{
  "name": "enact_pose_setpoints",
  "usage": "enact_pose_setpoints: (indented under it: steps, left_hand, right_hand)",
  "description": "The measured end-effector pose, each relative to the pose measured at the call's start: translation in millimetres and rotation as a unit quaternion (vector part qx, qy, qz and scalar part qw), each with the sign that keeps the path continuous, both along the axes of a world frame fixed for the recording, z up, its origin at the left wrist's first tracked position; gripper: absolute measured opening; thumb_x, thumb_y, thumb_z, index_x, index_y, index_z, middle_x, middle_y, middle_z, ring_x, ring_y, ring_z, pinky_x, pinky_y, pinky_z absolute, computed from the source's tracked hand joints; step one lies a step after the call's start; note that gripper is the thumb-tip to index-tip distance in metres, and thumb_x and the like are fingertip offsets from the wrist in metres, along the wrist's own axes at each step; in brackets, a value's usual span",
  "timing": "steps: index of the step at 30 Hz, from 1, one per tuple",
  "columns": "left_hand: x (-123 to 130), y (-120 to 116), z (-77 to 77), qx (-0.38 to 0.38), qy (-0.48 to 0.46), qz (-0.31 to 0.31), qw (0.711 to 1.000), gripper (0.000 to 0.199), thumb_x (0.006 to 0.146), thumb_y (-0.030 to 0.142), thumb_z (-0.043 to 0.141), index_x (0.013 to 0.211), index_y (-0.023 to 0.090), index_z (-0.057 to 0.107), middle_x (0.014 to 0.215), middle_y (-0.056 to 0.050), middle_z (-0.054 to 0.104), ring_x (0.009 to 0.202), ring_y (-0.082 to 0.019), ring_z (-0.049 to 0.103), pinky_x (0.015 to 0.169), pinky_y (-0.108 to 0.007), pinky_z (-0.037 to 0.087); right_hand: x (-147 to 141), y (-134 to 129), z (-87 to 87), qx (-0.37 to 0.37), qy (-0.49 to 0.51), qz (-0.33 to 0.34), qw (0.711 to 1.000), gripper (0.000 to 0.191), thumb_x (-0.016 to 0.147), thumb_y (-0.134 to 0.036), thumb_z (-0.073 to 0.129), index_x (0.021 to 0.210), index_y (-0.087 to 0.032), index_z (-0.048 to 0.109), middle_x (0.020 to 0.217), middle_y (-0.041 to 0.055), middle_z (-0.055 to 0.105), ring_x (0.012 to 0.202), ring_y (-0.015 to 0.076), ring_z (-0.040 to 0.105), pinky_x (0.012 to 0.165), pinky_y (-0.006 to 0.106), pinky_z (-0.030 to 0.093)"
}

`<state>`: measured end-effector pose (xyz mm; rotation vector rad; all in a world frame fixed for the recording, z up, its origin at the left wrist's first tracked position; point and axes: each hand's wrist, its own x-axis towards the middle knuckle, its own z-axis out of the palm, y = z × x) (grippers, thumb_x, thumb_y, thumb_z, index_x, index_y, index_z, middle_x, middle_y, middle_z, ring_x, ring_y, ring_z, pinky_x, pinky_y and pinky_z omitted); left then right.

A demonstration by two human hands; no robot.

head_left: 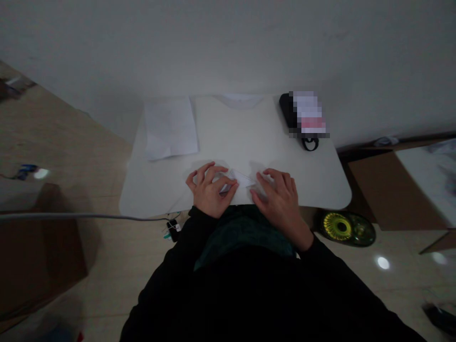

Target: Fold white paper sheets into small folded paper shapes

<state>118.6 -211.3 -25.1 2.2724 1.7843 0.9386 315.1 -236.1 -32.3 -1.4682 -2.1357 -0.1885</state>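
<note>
A small folded piece of white paper [242, 179] lies near the front edge of the white table [235, 135]. My left hand [213, 191] grips its left end, with thumb and index finger pinched together on it and the other fingers curved above the table. On the other side, my right hand [280, 194] rests just right of the paper. Its thumb and fingers are apart and nothing shows between them. Whether a right fingertip touches the paper's tip, I cannot tell.
White sheets [171, 129] lie at the table's back left. A black case [288, 111] with a strap loop stands at the back right, partly blurred out. A yellow-green fan [337, 226] is below the right edge, near a cardboard box [395, 190]. A grey cable [85, 216] crosses at left.
</note>
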Motion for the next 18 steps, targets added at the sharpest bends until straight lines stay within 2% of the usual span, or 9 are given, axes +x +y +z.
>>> enact_pose_setpoints:
  steps: [2,4,9,14,18]
  left_hand:
    - [0.1,-0.4,-0.1,0.001,0.001,0.000,1.000,0.014,0.082,0.040,0.072,0.074,0.029,0.074,0.116,-0.001,0.073,0.128,-0.032,0.051,0.105,-0.057,0.020]
    - [-0.3,-1.4,0.8,-0.006,0.007,0.001,1.000,0.014,0.083,0.041,0.072,0.075,0.029,0.074,0.118,-0.001,0.072,0.129,-0.032,0.050,0.106,-0.057,0.019]
    - [-7.5,-3.5,5.6,-0.051,0.023,0.002,0.998,0.012,0.086,0.041,0.069,0.081,0.034,0.076,0.124,0.002,0.070,0.133,-0.034,0.046,0.106,-0.060,0.018]
    - [-23.1,-5.7,8.6,-0.069,0.040,0.007,0.997,0.009,0.087,0.041,0.069,0.086,0.039,0.078,0.127,0.003,0.069,0.132,-0.033,0.046,0.104,-0.060,0.022]
    - [-40.1,-8.2,8.5,-0.072,0.052,-0.014,0.996,0.013,0.088,0.037,0.068,0.094,0.043,0.077,0.130,0.003,0.067,0.128,-0.032,0.051,0.103,-0.061,0.027]
  right_hand:
    - [-10.0,-0.5,-1.9,0.005,0.004,0.064,0.998,0.039,0.094,-0.032,0.058,0.128,-0.013,0.064,0.127,0.0136,0.066,0.111,0.0267,0.056,0.092,0.041,0.044]
    - [-18.2,0.4,-5.6,0.009,0.009,0.101,0.995,0.035,0.095,-0.030,0.057,0.125,-0.015,0.065,0.127,0.0098,0.069,0.110,0.0243,0.059,0.094,0.040,0.043]
    - [-21.1,6.2,-12.2,0.015,0.014,0.092,0.996,0.025,0.095,-0.025,0.057,0.117,-0.020,0.070,0.120,0.0049,0.073,0.101,0.0215,0.063,0.089,0.039,0.042]
    - [-16.9,7.6,-10.7,0.038,0.007,0.103,0.994,0.025,0.095,-0.023,0.058,0.116,-0.018,0.070,0.117,0.0033,0.075,0.100,0.0212,0.064,0.088,0.039,0.043]
    - [-15.9,3.8,-10.4,0.040,0.016,0.110,0.993,0.030,0.095,-0.035,0.061,0.117,-0.017,0.069,0.119,0.0053,0.074,0.102,0.0227,0.065,0.089,0.040,0.044]
